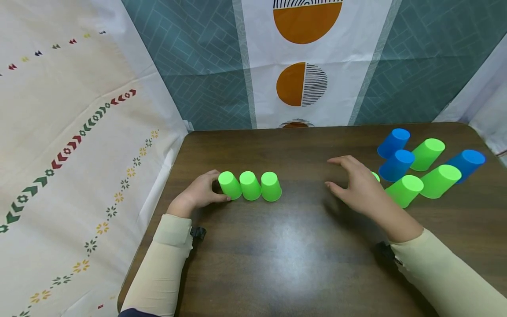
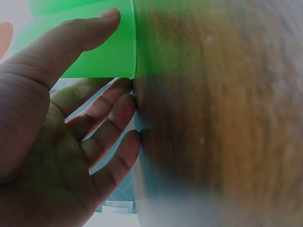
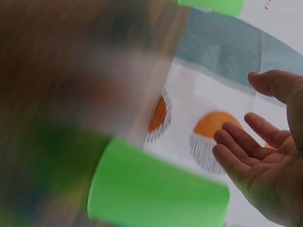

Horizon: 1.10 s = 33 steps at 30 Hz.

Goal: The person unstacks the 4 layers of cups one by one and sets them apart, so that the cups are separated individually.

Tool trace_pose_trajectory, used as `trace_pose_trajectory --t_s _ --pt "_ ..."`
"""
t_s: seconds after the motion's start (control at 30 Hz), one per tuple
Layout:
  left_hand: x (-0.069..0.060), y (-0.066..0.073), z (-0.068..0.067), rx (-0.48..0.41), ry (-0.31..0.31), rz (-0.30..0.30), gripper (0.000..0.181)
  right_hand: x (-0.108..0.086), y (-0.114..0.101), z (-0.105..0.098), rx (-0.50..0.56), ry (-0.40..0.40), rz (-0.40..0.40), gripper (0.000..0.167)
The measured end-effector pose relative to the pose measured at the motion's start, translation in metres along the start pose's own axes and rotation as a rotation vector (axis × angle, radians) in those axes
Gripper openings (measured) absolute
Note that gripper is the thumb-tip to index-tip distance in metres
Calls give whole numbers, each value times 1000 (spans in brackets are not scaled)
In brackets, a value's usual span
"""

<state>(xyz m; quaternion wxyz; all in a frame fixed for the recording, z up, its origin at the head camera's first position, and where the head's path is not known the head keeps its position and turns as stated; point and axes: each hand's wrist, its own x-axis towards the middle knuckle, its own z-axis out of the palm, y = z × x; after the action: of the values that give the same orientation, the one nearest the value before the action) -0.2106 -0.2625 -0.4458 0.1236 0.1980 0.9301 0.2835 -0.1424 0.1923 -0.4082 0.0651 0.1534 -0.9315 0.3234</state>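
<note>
Three bright green cups stand upside down in a row left of the table's middle: a left one (image 1: 230,186), a middle one (image 1: 250,187) and a right one (image 1: 271,188). My left hand (image 1: 201,190) is at the left cup, its thumb (image 2: 78,38) overlapping the cup's side in the left wrist view. The other fingers lie loosely extended, tips at the tabletop. Over on the right, my right hand (image 1: 358,189) hovers with thumb and fingers spread and holds nothing. Beside its wrist is a green cup (image 1: 405,190); another green cup (image 1: 375,176) is mostly hidden behind the hand.
More upturned cups cluster at the table's right: blue ones (image 1: 397,165) and green ones (image 1: 440,180). The brown wooden table (image 1: 253,264) reaches back to a hanging patterned cloth (image 1: 190,66). A white embroidered cloth (image 1: 79,167) hangs along the left side.
</note>
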Motion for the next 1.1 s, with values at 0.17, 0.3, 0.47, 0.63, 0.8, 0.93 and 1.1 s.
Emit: trace_pose_trajectory --t_s 0.17,0.3,0.47,0.63,0.8,0.93,1.1 --pt "-1 -1 1 5 1 9 50 11 -13 23 50 -68 -23 60" --pt "-2 -2 1 4 4 3 49 20 -24 42 99 -115 -37 61" --pt "-2 -1 2 2 1 -2 49 31 -37 61 134 -153 -63 59" --pt "-2 -2 3 -3 2 -19 49 38 -49 75 153 -189 -83 61" --pt "-1 -1 2 1 3 -3 49 44 -58 84 164 -192 -90 62" --pt "-1 0 2 3 5 2 50 48 -63 91 183 -198 -92 64" --pt "-1 1 1 -3 5 -10 50 54 -69 97 175 -199 -101 70"
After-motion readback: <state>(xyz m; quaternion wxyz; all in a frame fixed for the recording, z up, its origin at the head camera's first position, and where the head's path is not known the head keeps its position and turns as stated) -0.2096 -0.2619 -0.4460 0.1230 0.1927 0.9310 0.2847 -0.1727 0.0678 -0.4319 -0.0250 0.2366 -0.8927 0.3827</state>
